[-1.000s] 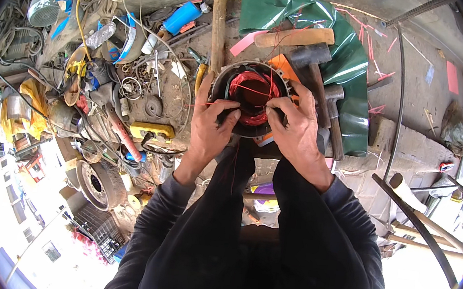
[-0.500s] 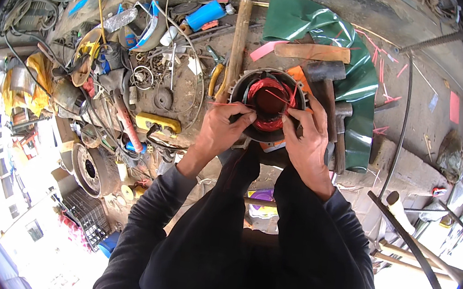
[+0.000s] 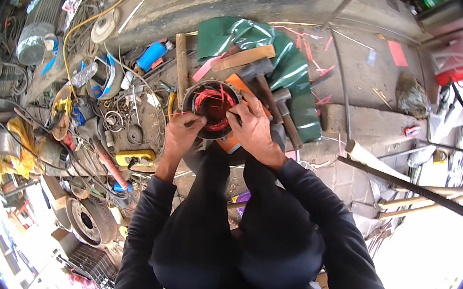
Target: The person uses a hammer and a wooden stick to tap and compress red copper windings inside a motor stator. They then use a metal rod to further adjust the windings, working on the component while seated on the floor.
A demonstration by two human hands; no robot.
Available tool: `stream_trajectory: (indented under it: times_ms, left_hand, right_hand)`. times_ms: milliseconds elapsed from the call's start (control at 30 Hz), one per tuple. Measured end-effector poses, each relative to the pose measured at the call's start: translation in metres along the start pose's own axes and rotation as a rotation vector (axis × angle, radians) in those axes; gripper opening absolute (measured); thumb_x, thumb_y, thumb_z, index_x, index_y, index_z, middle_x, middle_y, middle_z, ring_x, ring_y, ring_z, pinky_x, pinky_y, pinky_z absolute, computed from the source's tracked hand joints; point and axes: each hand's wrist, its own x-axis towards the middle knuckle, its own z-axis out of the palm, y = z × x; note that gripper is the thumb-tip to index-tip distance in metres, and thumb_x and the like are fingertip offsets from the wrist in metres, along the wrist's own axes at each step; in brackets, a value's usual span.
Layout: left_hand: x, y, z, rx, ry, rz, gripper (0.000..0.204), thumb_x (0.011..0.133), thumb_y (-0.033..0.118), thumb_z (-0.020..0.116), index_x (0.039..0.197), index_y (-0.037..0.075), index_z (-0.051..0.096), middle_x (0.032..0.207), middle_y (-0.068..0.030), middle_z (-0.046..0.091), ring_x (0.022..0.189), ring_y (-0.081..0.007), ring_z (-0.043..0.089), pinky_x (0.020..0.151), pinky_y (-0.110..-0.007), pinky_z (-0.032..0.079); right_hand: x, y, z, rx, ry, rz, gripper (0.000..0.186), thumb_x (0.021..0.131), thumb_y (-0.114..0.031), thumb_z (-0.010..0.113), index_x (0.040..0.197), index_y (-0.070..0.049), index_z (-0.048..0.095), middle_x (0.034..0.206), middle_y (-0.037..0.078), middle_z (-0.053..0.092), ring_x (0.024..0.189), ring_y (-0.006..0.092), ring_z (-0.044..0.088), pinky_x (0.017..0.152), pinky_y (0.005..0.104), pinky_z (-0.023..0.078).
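Note:
A round motor stator (image 3: 190,89) stands between my hands, its dark ring lined with red windings (image 3: 207,95). Thin red strands stick up from the far side of the coil. At the near left rim my left hand (image 3: 182,134) is closed, thumb and forefinger pinching what looks like a thin red strand. From the right, my right hand (image 3: 253,129) reaches over the rim with its fingertips pressed together at the coil's inner right edge. Whatever those fingertips grip is too small to make out. An orange sheet (image 3: 228,144) lies partly under the stator.
Hammers (image 3: 256,68), a wooden block (image 3: 244,58) and a green plastic sheet (image 3: 300,104) lie right of the stator. A wooden stick (image 3: 182,66) lies beyond it. Leftward are a yellow power strip (image 3: 135,157), cables and an electric motor (image 3: 41,23). A metal bar (image 3: 411,187) crosses at right.
The whole view has swung, so the stator and bench appear farther left. My right fingers have moved from the stator's right rim inward to the coil. My left hand remains pinched at the near left rim.

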Motion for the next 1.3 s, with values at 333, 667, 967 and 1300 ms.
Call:
stream_trajectory:
  times_ms: [333,667,967,1300]
  left_hand:
    - [-0.007,-0.023,-0.012,-0.117,-0.210,0.095,0.028,0.107,0.020,0.070,0.130,0.004,0.077,0.108,-0.0064,0.077,0.097,-0.0104,0.067,0.091,-0.027,0.053]
    - [-0.074,-0.021,-0.115,-0.196,-0.173,-0.069,0.030,0.106,0.007,0.068,0.135,0.000,0.070,0.121,-0.0082,0.076,0.111,-0.0166,0.072,0.100,-0.032,0.056]
    - [-0.101,0.087,-0.226,-0.025,-0.011,0.044,0.025,0.106,0.008,0.067,0.129,0.001,0.074,0.115,-0.0066,0.078,0.105,-0.0155,0.073,0.097,-0.031,0.058]
    - [-0.039,0.123,-0.140,-0.468,-0.038,0.185,0.023,0.107,0.007,0.067,0.128,-0.001,0.073,0.118,-0.0102,0.078,0.107,-0.0189,0.076,0.098,-0.032,0.060]
  right_hand:
    - [-0.185,0.072,-0.125,-0.266,-0.176,0.676,0.015,0.098,-0.016,0.067,0.107,-0.004,0.069,0.098,0.026,0.074,0.089,0.0490,0.071,0.078,0.0563,0.057]
    - [-0.245,0.111,-0.088,-0.232,-0.120,0.724,0.026,0.096,-0.015,0.064,0.120,-0.005,0.060,0.104,0.032,0.072,0.094,0.0554,0.068,0.078,0.0609,0.053]
    - [-0.286,0.101,-0.170,-0.130,-0.406,0.766,0.056,0.081,-0.044,0.087,0.111,0.001,0.074,0.100,0.022,0.077,0.093,0.0343,0.076,0.083,0.0442,0.057]
    - [-0.279,0.055,-0.250,0.338,-0.477,0.638,0.020,0.098,-0.022,0.075,0.097,-0.002,0.076,0.089,0.007,0.068,0.073,0.0140,0.064,0.063,0.0315,0.049]
